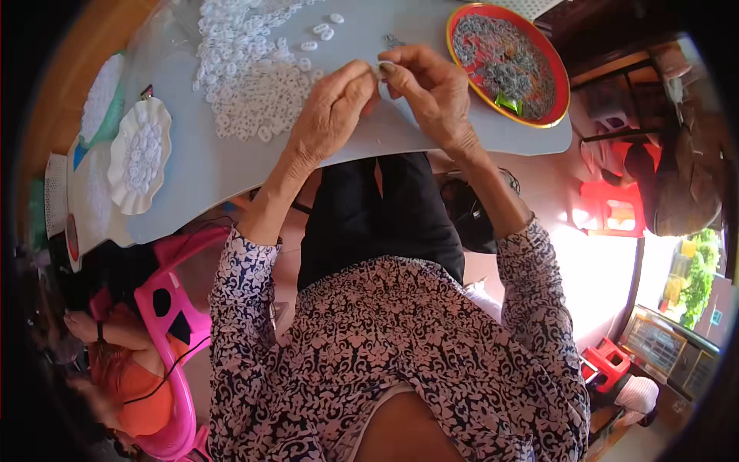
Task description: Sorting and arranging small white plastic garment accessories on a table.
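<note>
My left hand [336, 108] and my right hand [433, 94] meet over the front part of the table, fingertips pinched together. Between them sits a small white plastic piece [382, 65], mostly hidden by the fingers. Just left of my left hand spreads a heap of flat white plastic pieces [262, 96], with thicker white oval pieces [231, 38] behind it. A few loose white ovals [322, 31] lie apart on the table. Right of my right hand stands a red round tray [560, 100] with a gold rim, holding many small grey metal pieces [504, 65].
The grey table [208, 169] has a curved front edge. A white scalloped dish [127, 196] of white ovals stands at its left. A few grey metal pieces [394, 41] lie beyond my hands. At lower left, a person in orange [146, 393] sits on a pink chair [181, 385]. Red stools [616, 208] stand right.
</note>
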The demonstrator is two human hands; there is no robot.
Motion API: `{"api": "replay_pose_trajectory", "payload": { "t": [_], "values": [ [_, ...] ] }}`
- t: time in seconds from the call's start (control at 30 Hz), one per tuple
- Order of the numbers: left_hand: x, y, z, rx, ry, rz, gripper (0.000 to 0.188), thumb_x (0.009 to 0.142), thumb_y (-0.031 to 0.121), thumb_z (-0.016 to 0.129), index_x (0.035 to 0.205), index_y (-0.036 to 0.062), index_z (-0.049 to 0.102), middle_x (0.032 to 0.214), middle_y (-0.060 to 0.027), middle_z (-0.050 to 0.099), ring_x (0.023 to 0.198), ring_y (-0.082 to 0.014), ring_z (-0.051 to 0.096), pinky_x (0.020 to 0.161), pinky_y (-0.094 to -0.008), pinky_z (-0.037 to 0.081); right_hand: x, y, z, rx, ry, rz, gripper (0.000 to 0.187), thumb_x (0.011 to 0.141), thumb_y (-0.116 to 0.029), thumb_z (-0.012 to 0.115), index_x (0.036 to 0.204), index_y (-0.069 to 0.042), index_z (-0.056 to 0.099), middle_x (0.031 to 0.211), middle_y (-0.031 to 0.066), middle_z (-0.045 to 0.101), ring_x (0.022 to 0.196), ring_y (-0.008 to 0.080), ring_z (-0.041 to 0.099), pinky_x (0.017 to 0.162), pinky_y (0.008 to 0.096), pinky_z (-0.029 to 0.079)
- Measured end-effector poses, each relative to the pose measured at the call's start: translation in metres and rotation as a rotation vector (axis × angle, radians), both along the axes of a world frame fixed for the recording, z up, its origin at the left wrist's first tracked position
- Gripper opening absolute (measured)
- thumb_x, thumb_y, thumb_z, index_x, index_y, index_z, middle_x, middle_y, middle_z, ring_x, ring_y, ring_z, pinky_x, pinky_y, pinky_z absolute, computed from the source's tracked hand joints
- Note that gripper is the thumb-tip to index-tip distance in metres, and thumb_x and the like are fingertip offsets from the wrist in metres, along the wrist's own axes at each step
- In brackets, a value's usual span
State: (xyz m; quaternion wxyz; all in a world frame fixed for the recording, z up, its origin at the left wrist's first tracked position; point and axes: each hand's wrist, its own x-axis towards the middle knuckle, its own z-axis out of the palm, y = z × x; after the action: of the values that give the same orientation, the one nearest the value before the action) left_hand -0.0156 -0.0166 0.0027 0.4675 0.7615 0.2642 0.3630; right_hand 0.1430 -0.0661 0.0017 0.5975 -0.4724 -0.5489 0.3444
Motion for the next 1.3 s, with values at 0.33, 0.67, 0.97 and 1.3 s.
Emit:
{"api": "replay_pose_trajectory", "payload": {
  "t": [0.33, 0.67, 0.97, 1.3],
  "values": [
    [-0.006, -0.018, -0.009, -0.118, -0.191, -0.004, 0.032, 0.095, 0.026, 0.041, 0.074, 0.0017, 0.045, 0.063, -0.0027, 0.043, 0.06, -0.0107, 0.04, 0.057, -0.0264, 0.036, 0.153, 0.156, 0.08, 0.454, -1.083, -0.489, 0.008, 0.078, -0.004, 0.059, 0.084, -0.001, 0.063, 0.07, 0.0132, 0.061, 0.06, 0.0269, 0.058, 0.059, 0.0352, 0.047],
    [-0.007, -0.028, -0.003, -0.205, -0.257, 0.063, 0.033, 0.096, 0.023, 0.042, 0.071, 0.0017, 0.044, 0.061, -0.0012, 0.043, 0.059, -0.0094, 0.039, 0.057, -0.0254, 0.035, -0.011, 0.111, 0.016, 0.38, -1.005, 0.215, 0.014, 0.08, -0.008, 0.059, 0.092, -0.006, 0.066, 0.091, 0.0108, 0.064, 0.078, 0.0331, 0.061, 0.071, 0.0396, 0.05],
    [-0.004, -0.03, -0.004, 0.019, -0.087, -0.086, 0.017, 0.087, 0.01, 0.055, 0.076, -0.0022, 0.051, 0.063, -0.0091, 0.051, 0.056, -0.0158, 0.049, 0.053, -0.0308, 0.041, -0.004, 0.079, 0.013, 0.189, -1.109, 0.235, 0.012, 0.079, -0.012, 0.061, 0.087, -0.006, 0.067, 0.085, 0.0118, 0.062, 0.078, 0.0326, 0.062, 0.069, 0.0413, 0.05],
    [-0.007, -0.029, -0.004, -0.06, 0.053, -0.132, 0.017, 0.082, 0.008, 0.058, 0.07, -0.0019, 0.053, 0.064, -0.0102, 0.057, 0.058, -0.0194, 0.053, 0.056, -0.0302, 0.043, -0.014, 0.058, 0.018, 0.215, -0.956, 0.312, 0.011, 0.078, -0.011, 0.062, 0.086, -0.007, 0.068, 0.082, 0.0102, 0.064, 0.076, 0.0306, 0.062, 0.069, 0.0391, 0.05]
  ]
}}
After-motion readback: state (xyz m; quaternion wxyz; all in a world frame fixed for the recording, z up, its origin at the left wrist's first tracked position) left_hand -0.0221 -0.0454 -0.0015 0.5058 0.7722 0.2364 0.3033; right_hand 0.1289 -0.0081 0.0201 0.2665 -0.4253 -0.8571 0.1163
